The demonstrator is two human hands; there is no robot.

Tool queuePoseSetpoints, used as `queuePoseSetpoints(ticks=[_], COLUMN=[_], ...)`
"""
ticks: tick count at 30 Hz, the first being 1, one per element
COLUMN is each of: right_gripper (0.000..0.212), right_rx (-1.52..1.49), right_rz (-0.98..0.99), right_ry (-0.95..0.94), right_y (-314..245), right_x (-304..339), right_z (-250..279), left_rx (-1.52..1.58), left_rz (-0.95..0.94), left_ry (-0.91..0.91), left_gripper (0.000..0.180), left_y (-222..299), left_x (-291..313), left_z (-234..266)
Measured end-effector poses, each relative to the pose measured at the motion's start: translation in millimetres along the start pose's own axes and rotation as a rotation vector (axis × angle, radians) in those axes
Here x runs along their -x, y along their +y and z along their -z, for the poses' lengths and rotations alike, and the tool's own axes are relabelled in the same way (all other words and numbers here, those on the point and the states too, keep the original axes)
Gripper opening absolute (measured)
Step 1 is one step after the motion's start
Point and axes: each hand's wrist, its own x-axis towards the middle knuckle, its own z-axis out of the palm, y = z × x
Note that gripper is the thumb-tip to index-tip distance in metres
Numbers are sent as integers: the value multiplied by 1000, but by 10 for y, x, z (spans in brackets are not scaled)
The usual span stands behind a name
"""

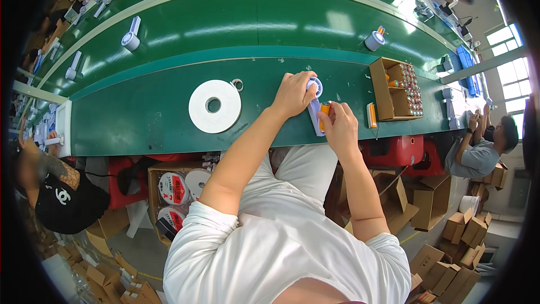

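Note:
My left hand [292, 95] is closed around the round head of a pale lavender handheld device [314, 114], possibly a small fan, lying on the green table with its handle toward me. In my right hand [343, 129], the fingertips pinch an orange cylindrical battery [324, 118] against the handle; whether it sits inside the handle I cannot tell. Another orange battery [371, 116] with a white side lies to the right of that hand. Left of my hands rests a large white tape roll [197, 107], with a small tape ring [238, 81] at its edge.
A cardboard box [388, 111] of several small cylindrical parts stands at the right. Beyond the table runs a green conveyor belt [225, 22] carrying similar devices [130, 40]. Co-workers sit at both sides, one in a grey shirt [475, 155]. Red stools [394, 151] and open cartons [430, 202] crowd below.

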Motion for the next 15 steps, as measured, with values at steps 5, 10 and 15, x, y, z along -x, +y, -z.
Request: queuePoseSetpoints(ticks=[5,10,15], right_gripper=[22,24,30], right_rx=[126,226,343], right_rz=[-61,-46,40], right_ry=[-136,-327,-433], right_y=[-67,-163,-199], right_x=[-4,-173,-342], right_z=[24,133,145], left_rx=[-14,3,36], left_rz=[-21,-9,4], left_ry=[26,-17,18], left_gripper=[31,31,35], left_y=[13,42,56], left_x=[22,34,46], left_z=[31,85,118])
